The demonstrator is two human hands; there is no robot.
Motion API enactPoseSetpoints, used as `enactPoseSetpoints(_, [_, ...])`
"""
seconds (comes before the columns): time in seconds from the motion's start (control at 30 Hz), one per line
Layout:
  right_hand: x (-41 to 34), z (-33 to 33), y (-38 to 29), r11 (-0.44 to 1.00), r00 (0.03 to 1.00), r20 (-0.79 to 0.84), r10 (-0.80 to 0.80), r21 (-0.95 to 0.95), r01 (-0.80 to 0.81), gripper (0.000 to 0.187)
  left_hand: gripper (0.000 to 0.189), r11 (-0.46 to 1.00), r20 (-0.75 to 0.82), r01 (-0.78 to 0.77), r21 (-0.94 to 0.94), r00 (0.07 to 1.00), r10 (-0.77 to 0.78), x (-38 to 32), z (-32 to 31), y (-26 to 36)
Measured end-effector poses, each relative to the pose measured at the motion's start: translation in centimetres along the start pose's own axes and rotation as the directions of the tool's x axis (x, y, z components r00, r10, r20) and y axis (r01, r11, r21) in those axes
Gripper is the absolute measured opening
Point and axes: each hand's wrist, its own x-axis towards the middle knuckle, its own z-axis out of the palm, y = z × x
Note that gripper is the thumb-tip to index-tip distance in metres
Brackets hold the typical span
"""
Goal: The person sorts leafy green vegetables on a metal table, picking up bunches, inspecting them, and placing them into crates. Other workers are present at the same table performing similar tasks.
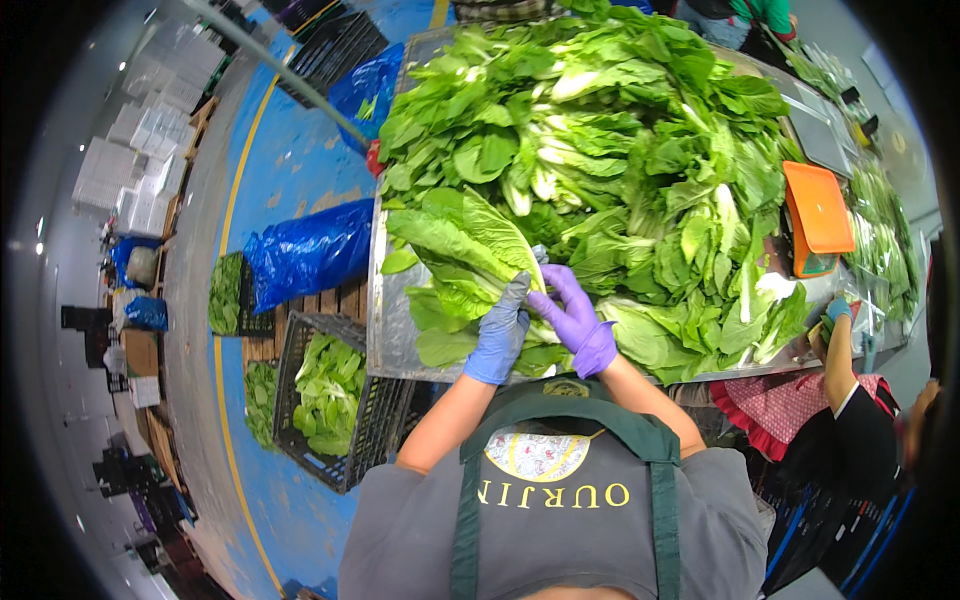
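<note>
Held at its base in my left hand (501, 330), which wears a blue glove with a greyish thumb, is a head of leafy greens (480, 259). Its leaves fan out up and to the left over the table's near left corner. My right hand (574, 311), in a purple glove, touches the same base from the right with its fingers. The fingertips there are partly hidden by the stems. A large heap of similar leafy greens (577, 150) covers most of the metal table (397, 356) in front of me. Loose leaves lie under both hands.
Left of the table stands a black plastic crate (352, 450) of greens, near a blue plastic bag (315, 247). An orange scale (819, 214) sits at the table's right side. A co-worker's gloved hand (838, 309) is close by on the right. A metal pole (285, 75) slants at upper left.
</note>
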Motion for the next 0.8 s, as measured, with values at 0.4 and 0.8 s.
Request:
enactPoseSetpoints(0.4, [-2.8, -19.8, -2.8, 0.631, 0.932, -0.332, 0.144, 0.756, 0.172, 0.024, 0.069, 0.738, 0.372, -0.282, 0.613, 0.927, 0.045, 2.1, 12.1, -6.6])
enactPoseSetpoints(0.8, [-0.3, -63.9, 5.0, 0.991, 0.358, -0.934, 0.017, 0.062, 0.116, 0.047, 0.038, 0.716, 0.091, -0.159, 0.68, 0.987, 0.132, -2.9, 9.7, -6.1])
